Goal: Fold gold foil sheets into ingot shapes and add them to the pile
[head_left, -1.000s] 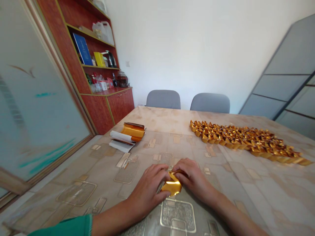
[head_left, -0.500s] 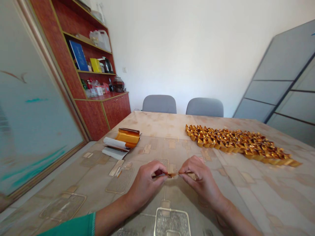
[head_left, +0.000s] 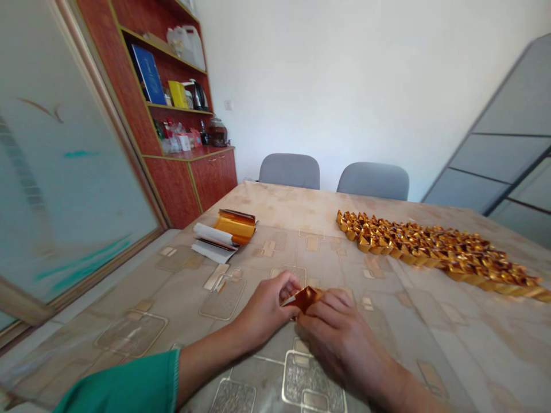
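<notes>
A small piece of folded gold foil paper (head_left: 305, 298) is held just above the table near its front edge, pinched between both hands. My left hand (head_left: 267, 310) grips its left end with curled fingers. My right hand (head_left: 336, 335) comes in from the lower right, fingers closed on the paper's right end. A long bed of finished gold paper ingots (head_left: 434, 246) lies in rows on the table to the right. A stack of gold foil sheets (head_left: 232, 226) with white paper lies at the far left of the table.
The table (head_left: 150, 310) wears a beige patterned cover. Two grey chairs (head_left: 289, 170) stand at its far side. A red wooden cabinet (head_left: 189, 178) with shelves fills the back left, beside a frosted glass panel (head_left: 51, 189). Grey panels (head_left: 508, 149) lean at the right.
The gold paper went from lying flat under both hands, to being stretched thin between them, to a folded lump pinched between them. My right hand has shifted lower and nearer.
</notes>
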Demonstrator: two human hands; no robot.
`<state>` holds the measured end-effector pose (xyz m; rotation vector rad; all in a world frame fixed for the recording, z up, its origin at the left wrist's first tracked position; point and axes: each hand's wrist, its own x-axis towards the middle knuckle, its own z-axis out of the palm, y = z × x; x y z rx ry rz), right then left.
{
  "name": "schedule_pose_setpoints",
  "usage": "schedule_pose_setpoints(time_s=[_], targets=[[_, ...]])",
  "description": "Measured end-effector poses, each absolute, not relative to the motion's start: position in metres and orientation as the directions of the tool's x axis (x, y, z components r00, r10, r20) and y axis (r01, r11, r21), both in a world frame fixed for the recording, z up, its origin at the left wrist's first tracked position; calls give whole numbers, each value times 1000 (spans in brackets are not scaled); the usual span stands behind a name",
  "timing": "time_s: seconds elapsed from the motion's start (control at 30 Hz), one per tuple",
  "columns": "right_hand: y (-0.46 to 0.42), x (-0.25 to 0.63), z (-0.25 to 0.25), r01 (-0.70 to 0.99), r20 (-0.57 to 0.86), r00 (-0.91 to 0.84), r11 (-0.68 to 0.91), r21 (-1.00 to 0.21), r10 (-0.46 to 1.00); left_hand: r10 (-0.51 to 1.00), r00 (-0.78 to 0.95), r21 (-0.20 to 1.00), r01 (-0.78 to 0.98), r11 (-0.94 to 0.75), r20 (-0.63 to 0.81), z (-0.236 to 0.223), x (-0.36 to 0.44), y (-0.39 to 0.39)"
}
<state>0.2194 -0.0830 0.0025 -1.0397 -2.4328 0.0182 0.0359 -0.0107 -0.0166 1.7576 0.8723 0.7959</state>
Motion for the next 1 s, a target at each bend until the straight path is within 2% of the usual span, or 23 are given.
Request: schedule_pose_setpoints(time_s=[0.13, 0.27, 0.33, 0.5, 0.7, 1.0], targets=[[-82, 215, -10, 704, 300, -603, 670, -236, 739, 800, 571, 808, 374, -455, 186, -15, 31, -13], [-82, 218, -12, 690, 284, -586, 651, -316, 759, 774, 581, 659, 484, -576, 251, -13, 21, -13], [-82, 219, -11, 685, 280, -588, 651, -328, 759, 773, 580, 628, 508, -590, 257, -12, 15, -13], [-80, 219, -11, 704, 245, -594, 642, -303, 766, 832, 503, 657, 549, -516, 232, -15, 3, -11], [-80, 219, -6, 700, 212, -587, 622, -352, 781, 899, 396, 690, 598, -407, 187, -21, -7, -6], [-80, 220, 1, 669, 201, -584, 607, -429, 786, 915, 383, 672, 646, -361, 124, -12, -22, -5]])
